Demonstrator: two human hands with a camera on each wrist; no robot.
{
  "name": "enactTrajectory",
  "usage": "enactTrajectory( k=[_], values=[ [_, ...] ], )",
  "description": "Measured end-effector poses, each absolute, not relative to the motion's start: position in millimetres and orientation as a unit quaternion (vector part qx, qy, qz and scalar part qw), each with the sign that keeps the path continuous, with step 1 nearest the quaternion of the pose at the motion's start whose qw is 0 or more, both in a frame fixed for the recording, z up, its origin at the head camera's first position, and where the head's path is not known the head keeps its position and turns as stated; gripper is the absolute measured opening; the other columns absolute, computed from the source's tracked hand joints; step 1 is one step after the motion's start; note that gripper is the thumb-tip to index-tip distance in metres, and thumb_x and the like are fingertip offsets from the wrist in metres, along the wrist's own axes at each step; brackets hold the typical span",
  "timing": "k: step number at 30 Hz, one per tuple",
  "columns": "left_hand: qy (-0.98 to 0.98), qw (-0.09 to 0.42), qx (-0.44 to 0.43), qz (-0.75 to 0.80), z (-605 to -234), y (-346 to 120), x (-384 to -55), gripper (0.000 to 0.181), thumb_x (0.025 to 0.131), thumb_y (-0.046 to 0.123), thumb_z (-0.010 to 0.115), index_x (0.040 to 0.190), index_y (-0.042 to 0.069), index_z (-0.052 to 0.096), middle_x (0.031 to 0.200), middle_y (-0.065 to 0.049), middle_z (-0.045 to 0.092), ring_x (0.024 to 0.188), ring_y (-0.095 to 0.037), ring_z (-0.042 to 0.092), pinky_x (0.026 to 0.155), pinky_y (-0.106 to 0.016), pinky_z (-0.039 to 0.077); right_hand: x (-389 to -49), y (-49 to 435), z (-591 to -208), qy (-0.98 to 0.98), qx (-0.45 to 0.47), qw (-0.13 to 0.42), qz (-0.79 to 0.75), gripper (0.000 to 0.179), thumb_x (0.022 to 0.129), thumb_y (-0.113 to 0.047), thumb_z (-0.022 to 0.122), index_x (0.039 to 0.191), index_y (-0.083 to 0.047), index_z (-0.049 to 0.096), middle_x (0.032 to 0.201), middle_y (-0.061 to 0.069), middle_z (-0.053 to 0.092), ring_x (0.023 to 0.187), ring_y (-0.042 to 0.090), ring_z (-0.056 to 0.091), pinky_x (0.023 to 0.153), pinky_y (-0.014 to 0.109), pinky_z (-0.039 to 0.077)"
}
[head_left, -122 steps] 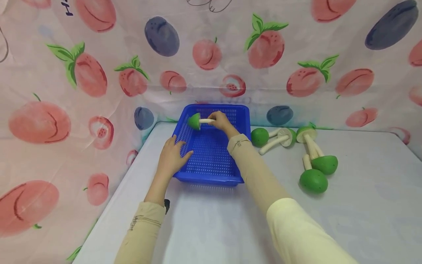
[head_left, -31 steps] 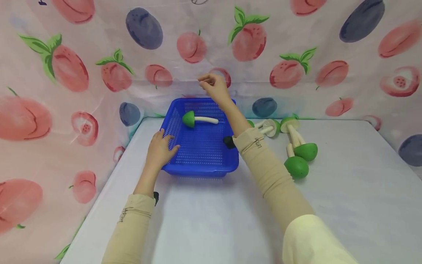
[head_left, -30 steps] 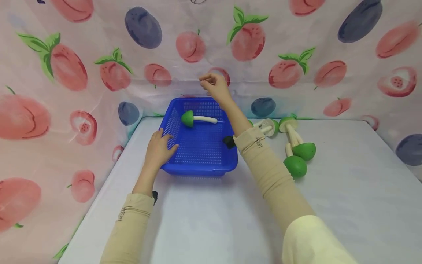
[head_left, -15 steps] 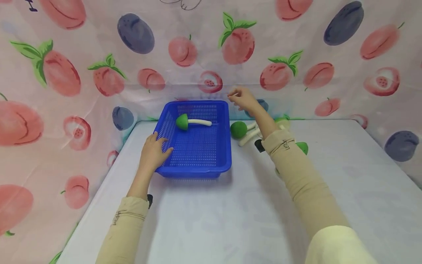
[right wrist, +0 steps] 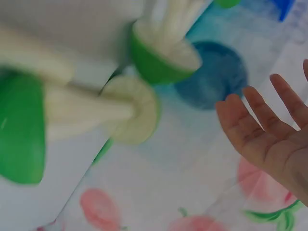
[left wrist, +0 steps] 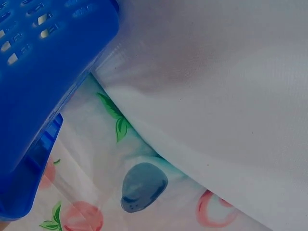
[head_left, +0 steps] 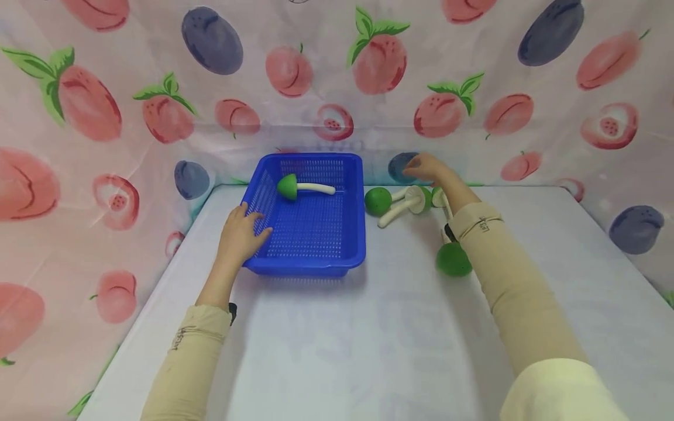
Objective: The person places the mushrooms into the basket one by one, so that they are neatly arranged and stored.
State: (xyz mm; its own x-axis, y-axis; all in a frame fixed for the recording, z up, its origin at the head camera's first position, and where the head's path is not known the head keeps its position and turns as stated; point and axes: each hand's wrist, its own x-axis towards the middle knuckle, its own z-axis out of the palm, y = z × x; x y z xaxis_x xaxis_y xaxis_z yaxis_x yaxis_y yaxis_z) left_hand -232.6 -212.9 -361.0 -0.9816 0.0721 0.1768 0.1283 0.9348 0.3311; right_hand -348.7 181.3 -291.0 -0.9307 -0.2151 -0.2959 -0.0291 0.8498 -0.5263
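A blue perforated plastic basket [head_left: 316, 241] stands on the table, with one green-capped, white-stemmed toy mushroom [head_left: 288, 187] lying inside near its back wall. My left hand [head_left: 237, 237] rests on the basket's left rim, thumb and forefinger spread over the inside. In the left wrist view the basket [left wrist: 53, 62] shows, but almost nothing of that hand. My right hand [head_left: 429, 169] hovers above the mushrooms to the basket's right, fingers loosely bent and holding nothing. In the right wrist view this hand [right wrist: 284, 139] is apart from the blurred mushrooms, one with a green cap [right wrist: 21, 130].
Several more toy mushrooms lie right of the basket: a round green cap [head_left: 378, 202] beside it, one with its pale underside [head_left: 418, 200] showing, and another cap [head_left: 454, 260] nearer, partly hidden by the right sleeve. A fruit-printed cloth [head_left: 295, 128] hangs behind the white table [head_left: 347, 351].
My right hand has let go of the mushroom, which now lies in the basket. It has since risen and moved right over the other mushrooms. The left hand stays on the rim.
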Motion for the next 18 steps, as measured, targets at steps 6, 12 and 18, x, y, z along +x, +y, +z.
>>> enactTrajectory(
  k=[6,12,18],
  values=[
    [-0.983,0.072,-0.053,-0.161,-366.0,-218.6,-230.7,0.045,0.09,0.026,0.06,0.122,-0.005,0.057,0.145,-0.036,0.029,0.137,-0.049,0.026,0.114,-0.057,0.022,-351.2,199.6,-302.0,0.948,-0.037,0.203,-0.244,0.054,0.099,-0.025,0.04,0.138,0.011,0.033,0.144,0.032,0.029,0.129,0.048,0.035,0.1,0.056,0.042],
    [-0.981,0.087,-0.057,-0.165,-367.0,-216.9,-234.3,0.045,0.089,0.027,0.061,0.121,-0.004,0.058,0.145,-0.036,0.03,0.137,-0.048,0.026,0.114,-0.057,0.022,-358.3,212.0,-307.5,0.947,-0.02,0.201,-0.251,0.055,0.098,-0.023,0.039,0.138,0.013,0.029,0.143,0.034,0.028,0.129,0.048,0.034,0.101,0.059,0.04],
    [-0.98,0.088,-0.057,-0.168,-364.9,-215.6,-235.0,0.046,0.089,0.028,0.061,0.122,-0.004,0.058,0.145,-0.036,0.03,0.137,-0.048,0.026,0.114,-0.056,0.022,-369.3,219.3,-317.1,0.947,-0.039,0.227,-0.224,0.054,0.098,-0.024,0.04,0.139,0.01,0.028,0.145,0.033,0.024,0.13,0.049,0.03,0.099,0.06,0.04]
  ],
)
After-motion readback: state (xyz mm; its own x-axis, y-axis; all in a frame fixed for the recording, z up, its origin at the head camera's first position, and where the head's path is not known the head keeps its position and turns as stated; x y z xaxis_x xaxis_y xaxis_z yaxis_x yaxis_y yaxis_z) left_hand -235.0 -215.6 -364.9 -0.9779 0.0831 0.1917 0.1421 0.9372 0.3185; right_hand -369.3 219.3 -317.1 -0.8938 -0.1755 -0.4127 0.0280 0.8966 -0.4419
